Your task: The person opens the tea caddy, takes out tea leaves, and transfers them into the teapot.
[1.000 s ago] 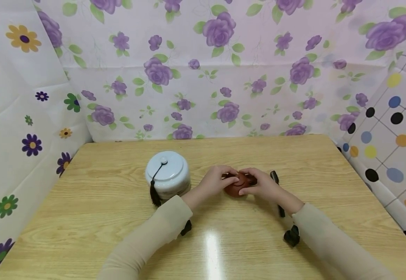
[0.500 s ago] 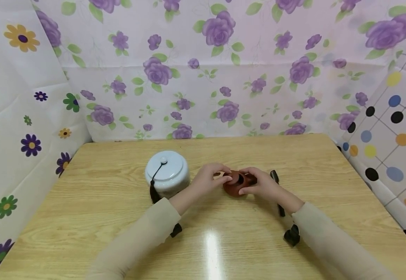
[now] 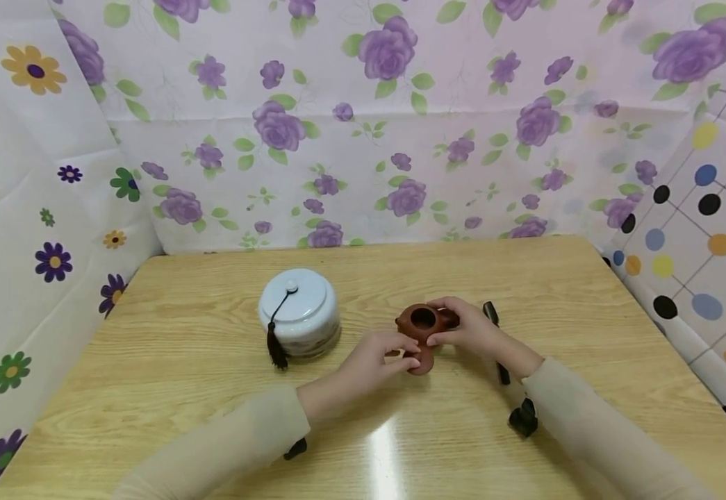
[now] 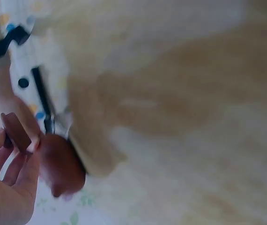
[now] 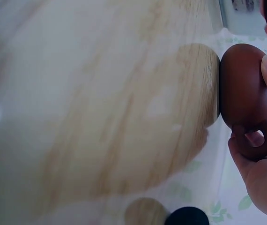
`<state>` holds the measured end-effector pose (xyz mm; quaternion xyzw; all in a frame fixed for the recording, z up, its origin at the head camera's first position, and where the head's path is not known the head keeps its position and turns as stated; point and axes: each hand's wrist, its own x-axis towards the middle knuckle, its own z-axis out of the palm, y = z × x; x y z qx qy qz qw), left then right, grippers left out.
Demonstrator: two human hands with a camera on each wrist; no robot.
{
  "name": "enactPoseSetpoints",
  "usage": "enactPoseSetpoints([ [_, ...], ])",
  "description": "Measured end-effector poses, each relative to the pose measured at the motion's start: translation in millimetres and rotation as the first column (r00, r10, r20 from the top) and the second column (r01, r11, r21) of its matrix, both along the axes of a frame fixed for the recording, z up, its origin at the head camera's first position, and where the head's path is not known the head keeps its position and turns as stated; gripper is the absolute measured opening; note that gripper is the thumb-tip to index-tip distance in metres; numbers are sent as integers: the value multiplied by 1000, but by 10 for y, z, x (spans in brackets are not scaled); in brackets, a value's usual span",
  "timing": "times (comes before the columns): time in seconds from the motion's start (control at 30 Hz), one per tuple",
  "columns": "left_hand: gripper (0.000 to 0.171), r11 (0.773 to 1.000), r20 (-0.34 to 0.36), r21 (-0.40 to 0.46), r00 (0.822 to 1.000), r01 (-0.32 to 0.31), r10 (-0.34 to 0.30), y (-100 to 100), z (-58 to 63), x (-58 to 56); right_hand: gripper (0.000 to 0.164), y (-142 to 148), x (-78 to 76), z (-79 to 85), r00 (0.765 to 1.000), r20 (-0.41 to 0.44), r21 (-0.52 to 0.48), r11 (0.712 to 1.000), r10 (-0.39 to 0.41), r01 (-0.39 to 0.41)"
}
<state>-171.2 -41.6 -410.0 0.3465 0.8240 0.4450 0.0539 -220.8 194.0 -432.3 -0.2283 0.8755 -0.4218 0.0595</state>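
A small reddish-brown clay teapot (image 3: 410,330) stands on the table, its round mouth uncovered and its spout pointing left. My right hand (image 3: 467,326) holds it from the handle side; in the right wrist view the thumb presses on the teapot body (image 5: 244,86) and the other fingers are by the loop handle (image 5: 255,146). Between thumb and fingers, my left hand (image 3: 372,364) pinches the teapot's lid (image 3: 424,362) just in front of the pot. The left wrist view shows that lid (image 4: 16,131) tilted on edge in the fingers.
A white lidded porcelain jar (image 3: 303,316) with a dark tassel (image 3: 276,347) stands left of the teapot. Beyond my right hand lies a slim black tool (image 3: 503,375), partly hidden by the wrist. Patterned cloth walls (image 3: 350,139) border the wooden table (image 3: 181,333) at back and sides.
My left hand has lifted the lid off the teapot, first leftward, then toward me, baring the mouth. The right hand has stayed on the teapot.
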Motion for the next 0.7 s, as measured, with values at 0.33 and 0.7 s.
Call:
enactPoseSetpoints([
  [0.33,18,985,-52,-138,993,99,-107,34,-132,207,66,5,-20,-2,1000,4,8,1000,5,-5],
  [0.7,17,952,-50,-256,981,168,-187,74,-215,307,67,19,-8,3,1000,3,24,1000,5,-5],
])
